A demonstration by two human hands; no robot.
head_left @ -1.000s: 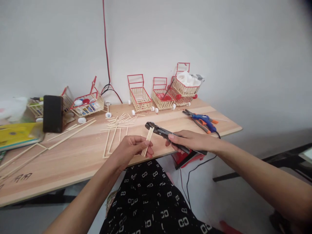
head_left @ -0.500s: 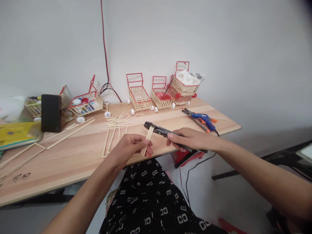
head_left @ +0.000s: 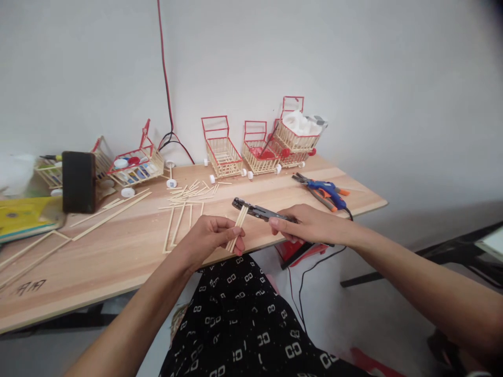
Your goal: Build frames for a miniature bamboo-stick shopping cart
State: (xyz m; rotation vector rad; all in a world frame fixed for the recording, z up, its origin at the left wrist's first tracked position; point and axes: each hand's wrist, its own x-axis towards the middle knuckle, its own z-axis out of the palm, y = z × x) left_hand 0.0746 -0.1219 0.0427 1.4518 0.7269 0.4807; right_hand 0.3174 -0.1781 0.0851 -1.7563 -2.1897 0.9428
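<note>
Between the thumb and fingers of my left hand [head_left: 220,235] is a small bundle of thin wooden sticks [head_left: 238,228], held slanting upward. My right hand [head_left: 304,224] is wrapped round the handles of dark metal pliers [head_left: 257,210]. The pliers' jaws are at the upper ends of the sticks; whether they bite into them I cannot tell. Just left of my hands, sticks laid out as a frame [head_left: 170,230] lie on the wooden table [head_left: 129,251]. Behind that is a loose pile of short cut sticks [head_left: 188,193].
Several small stick shopping carts with red trim, such as one cart [head_left: 223,154], stand along the wall. A blue glue gun [head_left: 326,191] lies at right beside orange-handled pliers [head_left: 324,200]. At left are a black phone [head_left: 78,181], a yellow book [head_left: 25,215] and longer sticks [head_left: 112,214].
The view has shifted slightly. My hands hold the same sticks and pliers in nearly the same place, and the pliers' handles look a little closer together.
</note>
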